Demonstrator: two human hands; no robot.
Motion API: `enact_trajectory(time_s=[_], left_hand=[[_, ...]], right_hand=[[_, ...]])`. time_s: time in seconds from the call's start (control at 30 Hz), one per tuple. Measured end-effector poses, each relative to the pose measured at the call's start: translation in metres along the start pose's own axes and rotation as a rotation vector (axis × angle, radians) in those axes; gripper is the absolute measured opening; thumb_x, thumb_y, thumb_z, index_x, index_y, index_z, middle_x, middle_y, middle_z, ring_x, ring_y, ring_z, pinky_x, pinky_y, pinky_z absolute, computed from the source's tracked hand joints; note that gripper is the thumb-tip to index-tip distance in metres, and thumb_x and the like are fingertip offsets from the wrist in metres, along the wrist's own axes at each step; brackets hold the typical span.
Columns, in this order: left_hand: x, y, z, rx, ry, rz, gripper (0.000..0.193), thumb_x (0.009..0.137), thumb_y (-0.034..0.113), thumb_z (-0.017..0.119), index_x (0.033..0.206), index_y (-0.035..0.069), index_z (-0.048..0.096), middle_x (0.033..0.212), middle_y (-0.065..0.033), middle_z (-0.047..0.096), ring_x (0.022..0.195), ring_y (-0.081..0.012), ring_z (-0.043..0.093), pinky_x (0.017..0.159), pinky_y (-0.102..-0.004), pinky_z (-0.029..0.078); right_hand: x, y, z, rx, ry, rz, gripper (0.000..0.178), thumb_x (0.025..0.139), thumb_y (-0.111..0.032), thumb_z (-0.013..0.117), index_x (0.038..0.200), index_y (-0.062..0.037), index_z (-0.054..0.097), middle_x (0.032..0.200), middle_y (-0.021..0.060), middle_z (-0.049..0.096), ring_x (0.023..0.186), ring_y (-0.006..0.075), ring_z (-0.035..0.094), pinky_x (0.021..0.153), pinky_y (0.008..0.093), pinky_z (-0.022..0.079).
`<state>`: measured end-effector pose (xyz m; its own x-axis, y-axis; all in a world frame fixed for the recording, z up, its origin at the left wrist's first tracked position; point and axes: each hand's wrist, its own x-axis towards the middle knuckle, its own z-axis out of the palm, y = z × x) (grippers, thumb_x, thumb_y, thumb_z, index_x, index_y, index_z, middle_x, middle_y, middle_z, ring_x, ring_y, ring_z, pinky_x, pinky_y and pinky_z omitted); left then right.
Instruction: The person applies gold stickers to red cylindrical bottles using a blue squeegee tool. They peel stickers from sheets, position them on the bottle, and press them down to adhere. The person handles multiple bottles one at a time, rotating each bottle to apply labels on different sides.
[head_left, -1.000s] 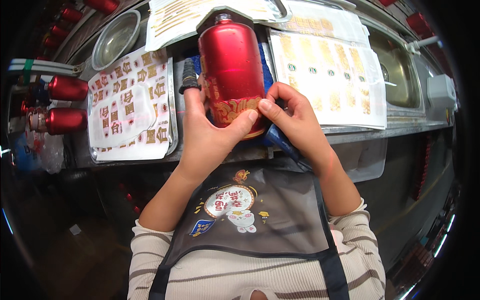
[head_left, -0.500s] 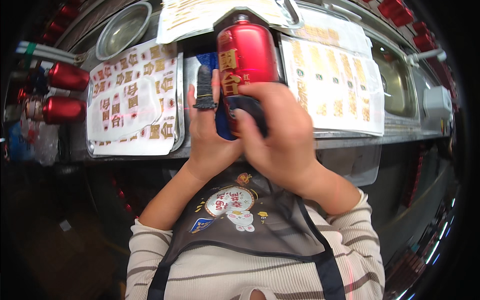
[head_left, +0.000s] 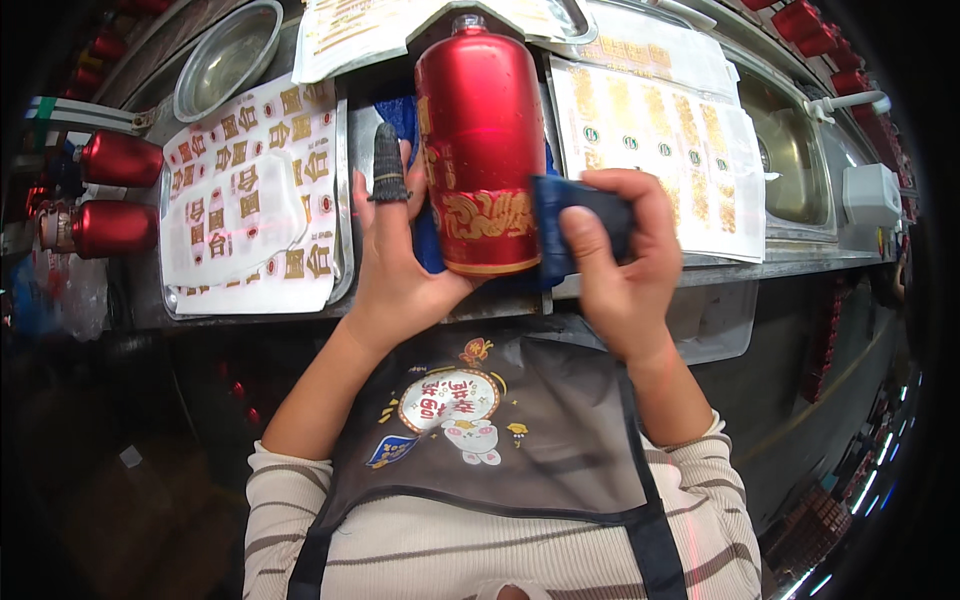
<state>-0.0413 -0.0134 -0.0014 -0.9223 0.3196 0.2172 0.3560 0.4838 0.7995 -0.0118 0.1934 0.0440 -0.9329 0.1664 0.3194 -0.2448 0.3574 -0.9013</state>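
A glossy red bottle [head_left: 480, 120] with gold decoration lies with its neck pointing away, over blue cloth [head_left: 398, 115]. My left hand [head_left: 400, 265] is beside its lower left, fingers stretched out and a black finger cot [head_left: 388, 165] on one of them. The thumb side of that hand meets the bottle's base; it does not wrap round it. In my right hand [head_left: 635, 270] a dark blue pad [head_left: 585, 215] is pinched between thumb and fingers, its flat face against the bottle's right side. A gold patterned band [head_left: 490, 215] shows near the base.
Left of the bottle, a metal tray [head_left: 345, 270] holds white sheets of gold decals [head_left: 245, 200]. More decal sheets [head_left: 650, 150] lie to the right, before a sink [head_left: 790, 150]. A metal bowl [head_left: 228, 60] stands far left, near two red bottles [head_left: 118, 230].
The bottle has turned, its large gold characters rolling leftward and the patterned band coming into view. My right hand with the pad has moved from over the bottle to its right side.
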Motion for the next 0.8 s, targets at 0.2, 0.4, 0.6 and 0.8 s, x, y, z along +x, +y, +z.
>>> enact_trajectory(time_s=[0.2, 0.4, 0.6, 0.8], left_hand=[[-0.001, 0.001, -0.002, -0.081, -0.027, -0.052, 0.1, 0.071, 0.033, 0.088, 0.145, -0.004, 0.03, 0.143, -0.0184, 0.053, 0.144, -0.0352, 0.036, 0.118, -0.057, -0.002], [-0.003, -0.001, 0.001, -0.112, -0.022, -0.091, 0.102, 0.071, 0.035, 0.087, 0.148, 0.0, 0.03, 0.149, -0.0223, 0.045, 0.144, -0.0359, 0.036, 0.117, -0.0602, -0.002], [-0.009, 0.02, -0.013, 0.396, 0.094, 0.188, 0.07, 0.067, 0.039, 0.088, 0.131, 0.023, 0.066, 0.155, -0.0304, 0.032, 0.146, -0.0507, 0.023, 0.112, -0.0683, 0.002], [-0.003, 0.026, -0.015, 0.567, 0.096, 0.269, 0.067, 0.066, 0.041, 0.088, 0.128, 0.025, 0.068, 0.159, -0.0283, 0.026, 0.146, -0.0532, 0.02, 0.111, -0.0685, 0.003]], right_hand=[[0.023, 0.02, -0.009, -0.06, -0.065, -0.025, 0.021, 0.088, -0.003, 0.067, 0.108, 0.0005, 0.062, 0.091, 0.0111, 0.065, 0.078, 0.0193, 0.064, 0.072, 0.0291, 0.051], [0.03, 0.022, -0.004, -0.145, -0.009, -0.107, 0.022, 0.087, -0.001, 0.069, 0.108, -0.0005, 0.062, 0.089, 0.0119, 0.065, 0.076, 0.02, 0.066, 0.068, 0.0279, 0.051], [0.037, 0.018, -0.002, -0.106, -0.071, -0.227, 0.024, 0.082, 0.005, 0.071, 0.105, -0.0008, 0.064, 0.092, 0.0132, 0.066, 0.079, 0.0239, 0.067, 0.067, 0.0307, 0.053], [0.022, 0.016, -0.004, -0.035, -0.082, -0.365, 0.028, 0.08, 0.009, 0.073, 0.106, -0.0018, 0.068, 0.092, 0.0086, 0.067, 0.077, 0.0156, 0.064, 0.066, 0.0255, 0.052]])
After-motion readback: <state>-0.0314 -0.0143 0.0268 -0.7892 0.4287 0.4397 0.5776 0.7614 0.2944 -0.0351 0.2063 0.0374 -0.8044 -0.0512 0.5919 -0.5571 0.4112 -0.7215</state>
